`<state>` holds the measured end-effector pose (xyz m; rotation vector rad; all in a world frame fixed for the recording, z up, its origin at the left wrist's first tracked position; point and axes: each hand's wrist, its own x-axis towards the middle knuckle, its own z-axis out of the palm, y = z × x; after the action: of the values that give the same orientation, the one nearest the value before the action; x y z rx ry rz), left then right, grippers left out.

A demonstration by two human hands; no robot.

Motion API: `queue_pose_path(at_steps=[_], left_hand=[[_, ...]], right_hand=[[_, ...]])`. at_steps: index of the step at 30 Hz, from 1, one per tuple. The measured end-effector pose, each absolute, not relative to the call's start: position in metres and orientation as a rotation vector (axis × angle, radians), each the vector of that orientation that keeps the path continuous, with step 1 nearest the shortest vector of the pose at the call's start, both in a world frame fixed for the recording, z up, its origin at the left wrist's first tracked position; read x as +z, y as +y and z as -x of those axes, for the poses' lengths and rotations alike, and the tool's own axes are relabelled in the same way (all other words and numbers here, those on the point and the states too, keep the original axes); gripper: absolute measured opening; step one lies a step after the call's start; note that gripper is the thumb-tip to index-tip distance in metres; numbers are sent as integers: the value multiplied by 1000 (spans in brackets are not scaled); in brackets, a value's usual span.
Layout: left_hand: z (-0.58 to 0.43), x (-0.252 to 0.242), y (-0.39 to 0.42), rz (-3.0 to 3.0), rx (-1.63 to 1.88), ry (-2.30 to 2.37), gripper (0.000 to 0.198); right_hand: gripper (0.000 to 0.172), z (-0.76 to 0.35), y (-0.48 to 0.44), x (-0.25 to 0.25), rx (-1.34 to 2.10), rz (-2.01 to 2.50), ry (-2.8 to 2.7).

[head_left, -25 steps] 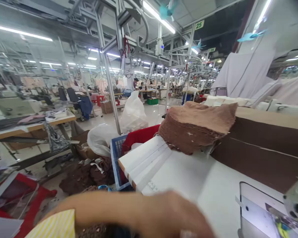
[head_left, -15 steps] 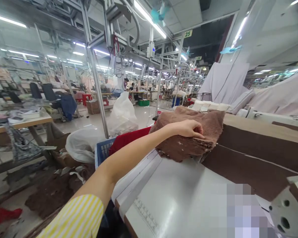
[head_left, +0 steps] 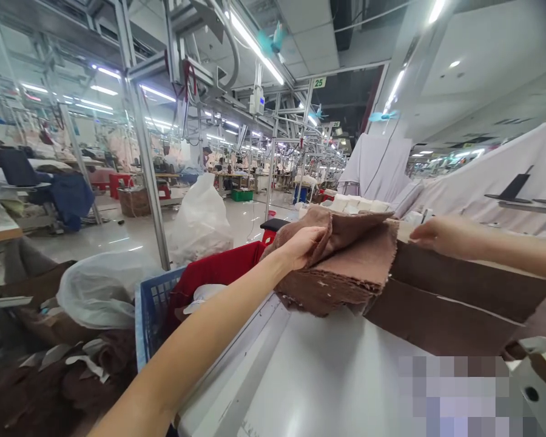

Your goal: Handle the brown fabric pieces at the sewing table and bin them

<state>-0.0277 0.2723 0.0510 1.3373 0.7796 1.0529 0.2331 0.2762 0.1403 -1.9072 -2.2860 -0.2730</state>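
Observation:
A thick stack of brown fleece pieces (head_left: 341, 276) lies at the far left part of the white sewing table (head_left: 327, 376). My left hand (head_left: 300, 246) grips the top brown piece (head_left: 346, 233) at its left edge and lifts it off the stack, so it folds upward. My right hand (head_left: 437, 235) reaches in from the right with fingers loosely together, just right of the stack, above a long dark brown fabric panel (head_left: 455, 291). It holds nothing that I can see.
A blue crate (head_left: 151, 309) with red cloth (head_left: 213, 273) stands left of the table. White plastic bags (head_left: 200, 221) and brown scraps (head_left: 50, 388) lie on the floor. A sewing machine part (head_left: 541, 376) sits at the lower right. Pale garments (head_left: 491, 176) hang behind.
My left hand, which lay on top of the stack, has closed on the top piece and raised its edge. My right hand has come into view from the right.

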Motion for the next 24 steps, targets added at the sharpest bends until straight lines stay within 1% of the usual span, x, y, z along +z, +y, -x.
queue_pose_path(at_steps=[2,6,7,12,18,21,24], left_hand=[[28,49,273,-1245,1069,743,26],[28,46,271,-1106,1086,676,25],[28,46,271,-1080,1086,662,25],[28,47,267,-990,1089,621,25],[28,48,265,-922,1106,618,29],[27,48,265,-898,1111,616,29],[27,49,264,-881,1118,614,27]], right_hand=[[35,-224,288,139,-356,2077,-2466],[50,-225,296,139,-479,2185,-2649],[49,-227,296,140,-507,2181,-2671],[29,-229,294,140,-627,2118,-2705],[21,-230,293,138,-694,2017,-2700],[16,-232,294,136,-685,1969,-2702],[15,-234,298,133,-773,1966,-2658]])
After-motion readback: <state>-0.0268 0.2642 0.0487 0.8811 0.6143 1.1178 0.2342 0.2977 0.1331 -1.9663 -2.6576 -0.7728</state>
